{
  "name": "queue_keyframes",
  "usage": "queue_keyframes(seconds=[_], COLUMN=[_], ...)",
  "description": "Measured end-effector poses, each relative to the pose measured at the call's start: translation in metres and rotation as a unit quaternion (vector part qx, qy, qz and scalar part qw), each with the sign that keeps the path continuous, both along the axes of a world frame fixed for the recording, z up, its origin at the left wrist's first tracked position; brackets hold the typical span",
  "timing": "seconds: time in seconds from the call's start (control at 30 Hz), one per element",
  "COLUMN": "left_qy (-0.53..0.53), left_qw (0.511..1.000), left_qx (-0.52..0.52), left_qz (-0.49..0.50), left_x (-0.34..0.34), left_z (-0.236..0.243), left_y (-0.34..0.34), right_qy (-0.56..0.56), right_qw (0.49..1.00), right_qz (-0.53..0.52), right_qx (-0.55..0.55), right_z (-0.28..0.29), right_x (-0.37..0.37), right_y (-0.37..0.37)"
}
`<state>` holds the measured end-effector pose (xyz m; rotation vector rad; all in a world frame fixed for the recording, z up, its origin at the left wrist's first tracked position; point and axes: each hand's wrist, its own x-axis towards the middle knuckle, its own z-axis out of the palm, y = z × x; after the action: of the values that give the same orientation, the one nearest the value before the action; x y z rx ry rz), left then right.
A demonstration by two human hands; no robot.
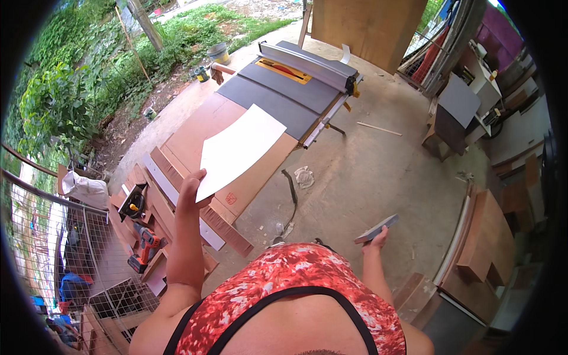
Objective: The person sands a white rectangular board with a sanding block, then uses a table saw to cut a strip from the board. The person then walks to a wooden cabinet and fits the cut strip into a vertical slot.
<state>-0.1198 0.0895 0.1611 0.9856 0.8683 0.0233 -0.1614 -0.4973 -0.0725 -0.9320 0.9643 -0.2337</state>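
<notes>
My left hand (196, 188) is closed on the near end of a white rectangular board (242, 149), thumb on top. That board extends away from me above brown plywood sheets (195, 133); whether it rests on them I cannot tell. Low at my right side, my right hand (377, 238) grips a small flat grey block (377, 228) with a brownish edge. Beyond the white board stands a table saw (269, 89) with a dark top, a yellow insert around the blade slot and a silver fence (305, 66).
A cordless drill (145, 248) and a circular saw (134, 204) lie among wood offcuts on the left, beside a wire mesh fence (89, 254). A dark strip (290, 186) and crumpled plastic (304, 177) are on the concrete floor. Wooden panels (488, 239) stand at right.
</notes>
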Motion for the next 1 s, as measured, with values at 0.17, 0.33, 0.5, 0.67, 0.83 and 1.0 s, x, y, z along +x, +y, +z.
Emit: queue_keyframes(seconds=[0.17, 0.33, 0.5, 0.67, 0.83, 1.0], left_qy=[0.001, -0.032, -0.037, -0.034, -0.038, -0.013], left_qw=[1.000, 0.998, 0.997, 0.997, 0.997, 0.999], left_qx=[-0.011, -0.040, -0.051, -0.067, -0.070, -0.031], left_qz=[-0.012, -0.045, -0.042, -0.034, -0.021, -0.034], left_x=[-0.009, -0.007, -0.007, 0.000, -0.004, -0.004], left_z=[0.023, 0.011, 0.008, 0.012, 0.009, 0.015], left_y=[-0.033, -0.028, -0.039, -0.055, -0.060, -0.070], right_qy=[0.011, 0.005, 0.029, 0.023, 0.037, 0.025], right_qw=[1.000, 0.999, 0.999, 0.999, 0.998, 0.999], right_qz=[-0.017, -0.008, -0.005, -0.013, 0.006, -0.009], right_qx=[0.002, 0.044, 0.046, 0.038, 0.046, 0.031], right_z=[0.005, 0.000, 0.003, -0.011, -0.004, -0.004], right_x=[0.014, 0.025, 0.029, 0.030, 0.032, 0.033], right_y=[-0.020, -0.044, -0.049, -0.068, -0.072, -0.077])
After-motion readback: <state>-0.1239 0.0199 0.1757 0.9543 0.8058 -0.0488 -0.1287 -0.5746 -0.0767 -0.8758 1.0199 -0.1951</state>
